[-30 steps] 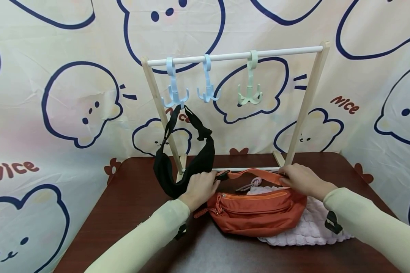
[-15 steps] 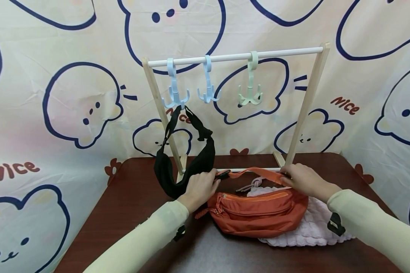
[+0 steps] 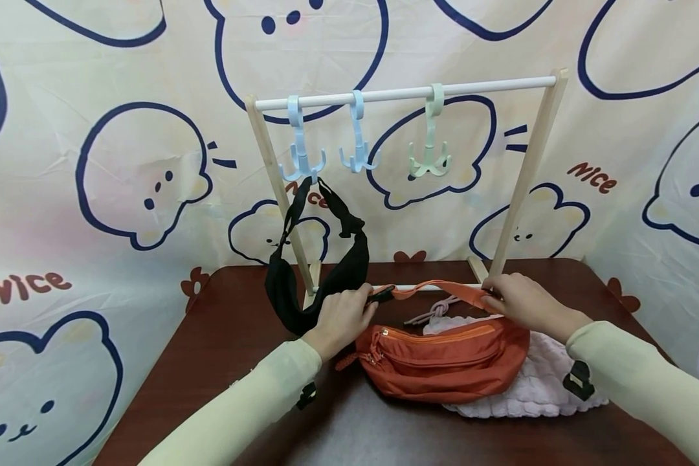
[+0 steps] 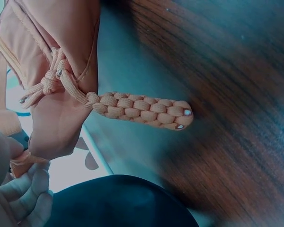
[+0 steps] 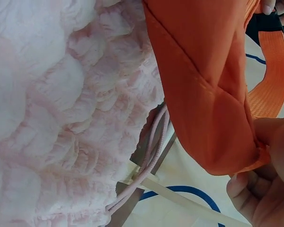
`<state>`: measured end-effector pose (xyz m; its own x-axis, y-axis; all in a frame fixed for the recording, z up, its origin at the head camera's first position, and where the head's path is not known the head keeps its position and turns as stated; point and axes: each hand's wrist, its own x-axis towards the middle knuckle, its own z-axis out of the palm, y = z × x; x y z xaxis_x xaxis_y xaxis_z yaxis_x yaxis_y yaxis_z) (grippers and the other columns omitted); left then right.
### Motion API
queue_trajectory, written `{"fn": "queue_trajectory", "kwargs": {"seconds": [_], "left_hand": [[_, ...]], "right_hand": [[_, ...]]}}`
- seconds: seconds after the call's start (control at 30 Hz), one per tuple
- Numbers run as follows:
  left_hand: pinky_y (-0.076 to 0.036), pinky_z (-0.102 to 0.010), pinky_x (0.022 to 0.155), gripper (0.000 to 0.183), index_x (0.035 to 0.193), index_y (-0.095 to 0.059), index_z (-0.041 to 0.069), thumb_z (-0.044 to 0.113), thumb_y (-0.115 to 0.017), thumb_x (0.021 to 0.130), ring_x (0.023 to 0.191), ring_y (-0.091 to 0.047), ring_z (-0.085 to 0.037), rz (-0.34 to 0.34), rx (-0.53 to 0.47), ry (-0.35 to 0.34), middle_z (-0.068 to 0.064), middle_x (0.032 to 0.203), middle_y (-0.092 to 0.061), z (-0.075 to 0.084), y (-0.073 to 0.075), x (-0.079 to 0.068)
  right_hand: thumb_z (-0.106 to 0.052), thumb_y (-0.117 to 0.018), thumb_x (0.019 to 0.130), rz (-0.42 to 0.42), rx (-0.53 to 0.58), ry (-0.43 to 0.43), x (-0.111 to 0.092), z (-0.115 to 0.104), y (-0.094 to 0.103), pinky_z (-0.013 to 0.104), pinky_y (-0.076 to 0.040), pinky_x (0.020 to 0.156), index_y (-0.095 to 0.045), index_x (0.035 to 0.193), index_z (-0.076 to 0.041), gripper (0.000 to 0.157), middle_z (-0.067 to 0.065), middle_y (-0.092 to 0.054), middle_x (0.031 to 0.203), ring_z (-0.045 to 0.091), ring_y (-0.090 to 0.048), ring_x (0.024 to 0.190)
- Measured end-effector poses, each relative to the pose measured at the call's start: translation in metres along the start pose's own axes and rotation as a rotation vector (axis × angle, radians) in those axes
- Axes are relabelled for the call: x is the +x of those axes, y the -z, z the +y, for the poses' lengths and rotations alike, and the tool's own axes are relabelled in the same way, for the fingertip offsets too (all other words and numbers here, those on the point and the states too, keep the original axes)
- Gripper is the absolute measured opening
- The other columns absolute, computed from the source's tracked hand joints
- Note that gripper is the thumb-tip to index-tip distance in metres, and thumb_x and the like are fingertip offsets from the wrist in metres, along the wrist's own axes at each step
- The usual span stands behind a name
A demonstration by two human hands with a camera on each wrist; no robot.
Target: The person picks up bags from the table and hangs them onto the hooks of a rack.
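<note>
An orange waist bag (image 3: pixel 437 366) is held up by its two ends over the dark table, in front of a pale pink puffy bag (image 3: pixel 550 382). My left hand (image 3: pixel 339 322) pinches the orange strap beside its black buckle (image 3: pixel 382 294). At the other end, my right hand (image 3: pixel 529 303) pinches the strap (image 3: pixel 457 290) where it meets the bag's corner. The strap arches loosely between both hands. From the bag's left end dangles a braided cord pull (image 4: pixel 144 111), seen in the left wrist view. The orange bag hides part of the pink one.
Behind stands a rack with a white top rail (image 3: pixel 396 94). Two blue hooks, left (image 3: pixel 299 139) and middle (image 3: pixel 358 133), and a green hook (image 3: pixel 431 133) hang from it. A black bag (image 3: pixel 346 268) hangs on the left blue hook, close beside my left hand.
The right hand has shifted slightly right and up, carrying its end of the strap. The orange bag has risen a little. The left hand stays nearly in place.
</note>
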<state>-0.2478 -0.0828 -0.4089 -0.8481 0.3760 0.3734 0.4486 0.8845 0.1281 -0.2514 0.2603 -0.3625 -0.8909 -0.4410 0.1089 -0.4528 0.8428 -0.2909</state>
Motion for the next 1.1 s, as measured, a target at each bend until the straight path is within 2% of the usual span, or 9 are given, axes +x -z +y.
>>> {"fn": "queue_trajectory", "kwargs": {"seconds": [0.23,0.5,0.83,1.1], "left_hand": [[-0.037,-0.023,0.044,0.025,0.114,-0.066,0.012,0.032,-0.064,0.1,0.048,-0.048,-0.006,0.026,-0.007,-0.016,0.001,0.071,-0.068,0.0,0.003,0.001],[-0.035,-0.023,0.044,0.025,0.116,-0.066,0.013,0.032,-0.062,0.101,0.047,-0.046,-0.005,0.012,-0.024,0.002,0.002,0.071,-0.068,0.002,0.005,-0.001],[-0.032,-0.021,0.043,0.024,0.114,-0.067,0.013,0.032,-0.061,0.101,0.045,-0.044,-0.004,0.059,-0.018,-0.021,0.004,0.068,-0.066,0.002,0.009,0.0],[-0.031,-0.022,0.042,0.021,0.107,-0.068,0.012,0.031,-0.061,0.101,0.044,-0.042,-0.005,0.091,-0.035,-0.044,0.005,0.063,-0.061,0.004,0.014,0.0]], "right_hand": [[-0.014,-0.067,0.096,0.019,0.002,0.002,-0.002,-0.001,0.005,0.026,-0.038,0.05,-0.069,0.09,-0.008,0.008,-0.004,-0.06,0.068,0.009,-0.049,0.059],[-0.014,-0.066,0.097,-0.005,0.035,-0.013,-0.004,-0.003,0.008,0.026,-0.042,0.053,-0.07,0.093,-0.007,0.009,-0.001,-0.064,0.072,0.01,-0.052,0.062],[-0.015,-0.067,0.097,0.012,0.034,0.001,-0.005,-0.007,0.013,0.026,-0.045,0.055,-0.07,0.097,-0.006,0.009,-0.003,-0.066,0.074,0.009,-0.054,0.064],[-0.014,-0.068,0.096,0.028,0.032,0.014,-0.006,-0.012,0.018,0.026,-0.042,0.052,-0.07,0.095,-0.007,0.008,-0.002,-0.062,0.071,0.01,-0.052,0.062]]}}
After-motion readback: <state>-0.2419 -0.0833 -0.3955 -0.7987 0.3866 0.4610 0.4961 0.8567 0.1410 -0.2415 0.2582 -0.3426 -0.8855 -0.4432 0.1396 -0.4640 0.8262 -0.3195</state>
